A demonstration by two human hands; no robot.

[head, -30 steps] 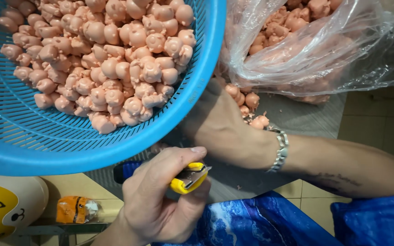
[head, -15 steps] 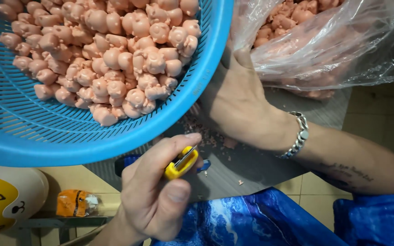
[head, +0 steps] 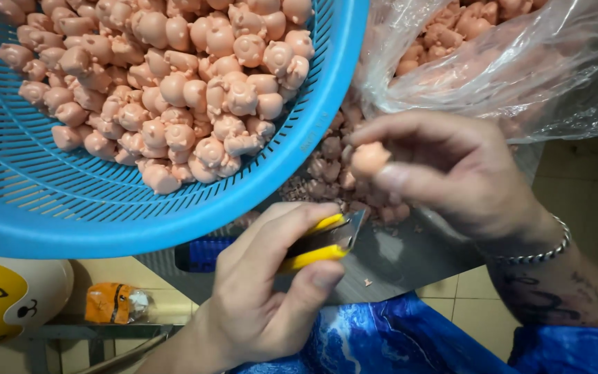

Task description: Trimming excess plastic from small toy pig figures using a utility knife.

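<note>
Trimming: my right hand (head: 451,173) fingers pinch a pink figurine (head: 369,159); left hand (head: 271,291) fingers clamp the yellow cutter (head: 320,244) just below, needing a careful blade approach, I judge.

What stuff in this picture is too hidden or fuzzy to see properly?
Head view, the only one:
- Yellow utility knife: the left hand covers most of its handle.
- Small pink pig-shaped figure: the right hand pinches it and its details are blurred.
- Round blue plastic basket: cut off by the top and left edges.
- Clear plastic bag: wrinkles and glare blur the pink pieces inside.
- Small orange packet: too small to identify.
</note>
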